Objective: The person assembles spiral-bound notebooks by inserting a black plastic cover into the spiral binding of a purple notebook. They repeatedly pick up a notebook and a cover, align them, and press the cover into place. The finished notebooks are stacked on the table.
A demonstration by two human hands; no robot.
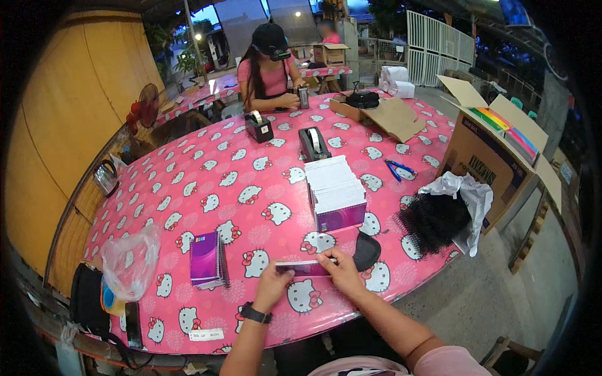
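Close to the table's near edge, a thin purple-covered block of sheets (307, 268) is held between my two hands, its white paper edge turned up. My left hand (273, 283), with a dark watch on the wrist, grips its left end. Fingers of my right hand (338, 268) pinch the right end. To the left lies a small stack of purple spiral notebooks (205, 260). Beyond my hands stands a long row of white paper blocks (335, 182) with a purple cover at its front. A black rounded flat piece (367, 252) rests beside my right hand.
Black coil bindings (439, 216) lie in white wrapping at right, near an open carton (486, 156). Blue pliers (400, 169), tape dispensers (313, 144), a clear plastic bag (132, 263) and a phone (133, 324) share the table. A co-worker (269, 78) sits opposite, handling a dark object.
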